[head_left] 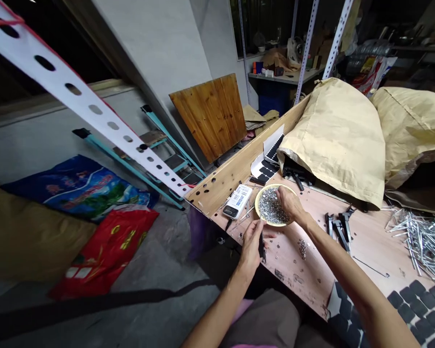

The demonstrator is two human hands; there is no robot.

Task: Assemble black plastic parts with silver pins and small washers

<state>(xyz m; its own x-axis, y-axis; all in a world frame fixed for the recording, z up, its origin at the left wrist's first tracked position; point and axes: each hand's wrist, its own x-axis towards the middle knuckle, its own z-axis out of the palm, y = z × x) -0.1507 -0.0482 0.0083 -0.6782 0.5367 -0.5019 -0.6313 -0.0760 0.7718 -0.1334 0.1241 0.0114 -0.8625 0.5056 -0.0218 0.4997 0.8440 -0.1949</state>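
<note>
A pale yellow bowl (258,220) full of small shiny metal nuts (270,205) stands near the table's left edge. My right hand (290,205) reaches over its right side, fingers bent together against the nuts; what the fingertips hold is hidden. Just in front of the bowl, my left hand (252,244) is closed around a black plastic part (262,247), with a thin metal rod seeming to rise from it. A small cluster of nuts (302,249) lies on the table right of my left hand. Several black plastic clamp-like parts (340,227) lie farther right.
A white phone-like device (238,201) lies left of the bowl among loose rods. Large paper sacks (337,140) lie at the back, one spilling black parts. Metal rods (426,241) pile at the right, above black pads (416,302). A wooden board (235,179) edges the table.
</note>
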